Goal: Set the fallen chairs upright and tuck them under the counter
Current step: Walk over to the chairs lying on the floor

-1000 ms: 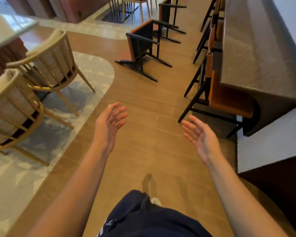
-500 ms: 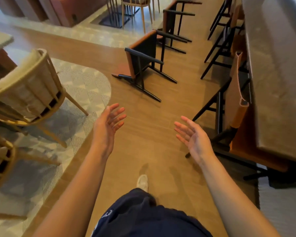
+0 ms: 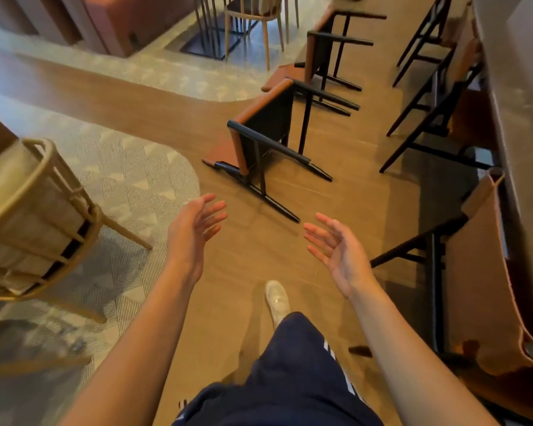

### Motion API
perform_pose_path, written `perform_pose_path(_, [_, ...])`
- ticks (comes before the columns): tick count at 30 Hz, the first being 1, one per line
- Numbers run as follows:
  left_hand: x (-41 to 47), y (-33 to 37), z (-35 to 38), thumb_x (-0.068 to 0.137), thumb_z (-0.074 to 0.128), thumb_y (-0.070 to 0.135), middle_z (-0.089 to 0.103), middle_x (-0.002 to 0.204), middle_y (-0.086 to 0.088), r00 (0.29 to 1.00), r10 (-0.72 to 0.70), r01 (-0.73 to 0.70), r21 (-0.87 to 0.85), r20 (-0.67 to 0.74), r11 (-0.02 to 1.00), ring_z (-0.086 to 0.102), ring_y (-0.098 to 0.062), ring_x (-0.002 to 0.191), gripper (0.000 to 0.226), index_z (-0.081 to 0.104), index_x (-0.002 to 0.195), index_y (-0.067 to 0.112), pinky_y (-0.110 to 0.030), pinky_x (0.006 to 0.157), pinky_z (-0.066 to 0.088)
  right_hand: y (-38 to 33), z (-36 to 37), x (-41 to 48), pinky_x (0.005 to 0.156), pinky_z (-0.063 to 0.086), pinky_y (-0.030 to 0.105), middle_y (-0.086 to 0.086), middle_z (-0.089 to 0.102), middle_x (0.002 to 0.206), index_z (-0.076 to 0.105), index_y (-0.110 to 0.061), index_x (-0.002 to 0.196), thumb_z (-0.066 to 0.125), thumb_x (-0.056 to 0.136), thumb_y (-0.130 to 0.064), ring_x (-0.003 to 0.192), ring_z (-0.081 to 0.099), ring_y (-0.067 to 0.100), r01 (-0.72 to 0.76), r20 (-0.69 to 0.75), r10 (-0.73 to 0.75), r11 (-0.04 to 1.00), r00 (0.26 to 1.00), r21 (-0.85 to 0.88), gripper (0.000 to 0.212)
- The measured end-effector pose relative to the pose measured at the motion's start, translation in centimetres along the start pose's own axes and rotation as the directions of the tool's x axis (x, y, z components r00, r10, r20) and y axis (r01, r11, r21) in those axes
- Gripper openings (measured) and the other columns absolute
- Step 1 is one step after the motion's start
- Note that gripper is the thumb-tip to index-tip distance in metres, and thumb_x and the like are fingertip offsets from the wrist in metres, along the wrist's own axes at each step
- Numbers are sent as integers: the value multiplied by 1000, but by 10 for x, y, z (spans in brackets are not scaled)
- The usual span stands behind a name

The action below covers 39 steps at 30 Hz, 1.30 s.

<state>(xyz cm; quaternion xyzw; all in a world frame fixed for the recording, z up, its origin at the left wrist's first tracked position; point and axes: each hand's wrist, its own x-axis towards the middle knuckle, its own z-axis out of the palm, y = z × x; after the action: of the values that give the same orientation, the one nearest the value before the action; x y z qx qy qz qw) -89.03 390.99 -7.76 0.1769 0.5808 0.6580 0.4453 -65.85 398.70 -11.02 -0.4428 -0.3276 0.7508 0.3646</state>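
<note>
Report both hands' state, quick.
Left hand: open, holding nothing, fingers spread.
Right hand: open, holding nothing, short of the fallen chair.

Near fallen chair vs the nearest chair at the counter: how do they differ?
Fallen chair lies tipped over, legs pointing sideways; counter chair stands on its legs. Fallen chair is out on open floor; counter chair sits against the counter. Both: black frames, brown leather.

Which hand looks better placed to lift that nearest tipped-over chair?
Probably the left hand: it is open on the side where the nearest fallen chair has its backrest. The right hand faces only legs.
</note>
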Motion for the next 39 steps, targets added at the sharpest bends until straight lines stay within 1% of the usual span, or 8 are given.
perform_pose_path(4, [79,15,23,98,41,30,69,110,-7,999,23,-23,0,40,1000,65,-20,97,30,59,118,17,-32,85,46,-34,20,90,88,50,35,7,72,111,65,-21,117,42,100,-33,106,67,19,4,42,-1,998,999,-60,31])
perform_pose_path(13, [225,66,46,96,43,28,70,107,-7,994,101,-104,-64,-45,993,65,-22,96,31,63,117,16,-34,84,47,-113,73,260,74,58,31,11,72,111,65,-19,120,46,99,-34,102,69,24,-43,107,58,990,993,-131,32])
perform_pose_path(17, [275,82,37,95,45,29,69,110,-10,990,115,-119,-41,-76,992,65,-24,97,34,62,119,12,-35,85,47,-124,104,316,80,55,35,10,72,110,66,-19,119,46,99,-34,105,68,23,-65,107,81,987,991,-147,32])
perform_pose_path(21, [332,99,22,96,42,26,70,106,-9,988,105,-113,-72,-111,991,65,-24,94,31,64,114,12,-35,84,47,-123,141,365,90,52,40,9,72,111,64,-19,121,45,100,-34,107,67,24,-75,106,94,982,990,-171,33])
perform_pose_path(23, [368,109,9,97,41,25,71,103,-9,988,97,-109,-97,-124,989,67,-23,90,30,65,111,13,-34,82,47,-120,165,393,89,52,38,8,72,111,64,-19,122,44,100,-34,106,67,23,-74,104,93,982,990,-175,33])
perform_pose_path(28, [469,146,-34,95,43,27,73,101,-11,993,92,-101,-113,-79,988,68,-25,90,31,64,111,11,-29,79,52,-116,244,471,78,54,30,9,73,107,67,-18,116,48,98,-33,97,70,18,-56,59,63,991,996,-120,31])
perform_pose_path(32, [549,191,-80,92,47,28,72,103,-12,997,67,-69,-90,-26,993,68,-25,92,31,64,111,12,-33,83,49,-118,316,526,77,53,31,9,74,104,69,-17,113,46,99,-32,95,70,18,-64,11,64,998,998,-24,30])
perform_pose_path(39, [675,263,-131,90,47,28,72,106,-10,995,86,-83,-70,47,994,68,-24,94,32,64,113,14,-30,81,51,-127,414,613,69,55,29,10,73,103,66,-15,117,48,98,-29,91,70,19,-92,-33,97,988,995,124,30])
